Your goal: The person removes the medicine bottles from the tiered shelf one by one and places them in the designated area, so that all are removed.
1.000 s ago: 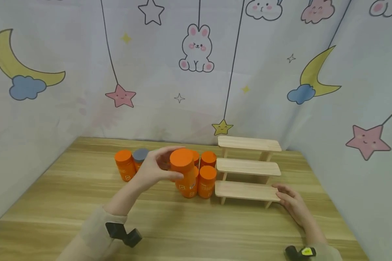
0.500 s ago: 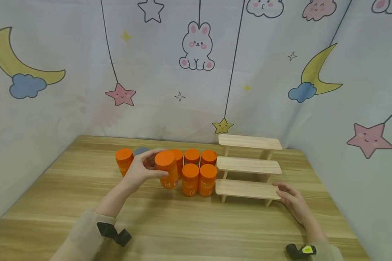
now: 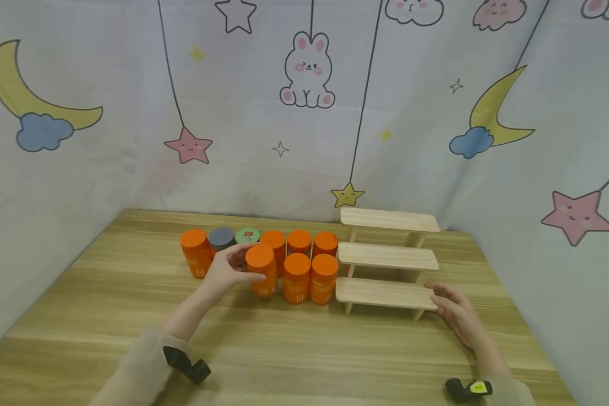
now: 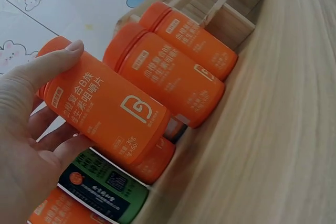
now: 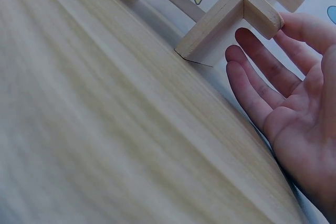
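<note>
My left hand grips an orange vitamin bottle with an orange lid, thumb across its front near the top. In the left wrist view this bottle leans with its base close to the other bottles. To its right stand two front-row orange bottles, and behind it a back row holds more orange ones and a green-lidded bottle. My right hand touches the right end of the lowest step of a three-tier wooden shelf, its fingers relaxed, as the right wrist view shows.
The shelf's middle step and top step rise behind the lowest one. A grey-lidded bottle and another orange bottle stand at the row's left end. A printed curtain backs the wooden table.
The left hand has carried the orange bottle left and down from over the front row to a spot beside it. The right hand has stayed at the shelf.
</note>
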The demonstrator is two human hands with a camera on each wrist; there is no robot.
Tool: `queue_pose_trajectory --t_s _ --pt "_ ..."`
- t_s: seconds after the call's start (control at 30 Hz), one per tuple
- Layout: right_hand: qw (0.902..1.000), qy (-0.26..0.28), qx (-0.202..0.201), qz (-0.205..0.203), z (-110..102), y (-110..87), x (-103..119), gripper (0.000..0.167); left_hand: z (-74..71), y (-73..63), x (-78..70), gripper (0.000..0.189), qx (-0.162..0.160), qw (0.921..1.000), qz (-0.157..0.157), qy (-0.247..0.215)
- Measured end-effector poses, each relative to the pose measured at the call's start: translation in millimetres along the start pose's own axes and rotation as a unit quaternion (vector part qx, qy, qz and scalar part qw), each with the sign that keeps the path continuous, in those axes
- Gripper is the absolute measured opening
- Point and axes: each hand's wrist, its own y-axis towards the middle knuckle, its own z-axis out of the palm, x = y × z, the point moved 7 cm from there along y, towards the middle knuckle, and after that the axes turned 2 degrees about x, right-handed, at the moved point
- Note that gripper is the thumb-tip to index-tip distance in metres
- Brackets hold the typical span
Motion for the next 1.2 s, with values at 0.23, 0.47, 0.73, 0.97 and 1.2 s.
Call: queue_pose_trajectory --t_s 0.23,0.47,0.73,0.97,1.2 --pt "1.0000 0.002 0.002 -0.003 0 -1.2 0 0.040 8.3 2.4 13.8 0.069 0.010 0.9998 -0.008 0.011" --pt "1.0000 -0.002 -0.005 0.003 1 -3.9 -1 0.040 15.2 4.4 23.2 0.070 0.017 0.9994 -0.026 0.012" --pt "0.9999 0.008 0.002 -0.007 2 -5.3 0 0.042 19.2 2.8 27.2 0.068 0.020 0.9993 -0.024 0.019" --pt "0.9999 -0.009 -0.006 0.005 0 -4.8 -2 0.040 19.5 1.8 27.9 0.066 0.015 0.9992 -0.017 0.034" --pt "0.9999 -0.012 -0.005 0.011 0 -4.7 -5 0.040 19.9 -0.5 31.4 0.066 0.005 0.9992 -0.013 0.037"
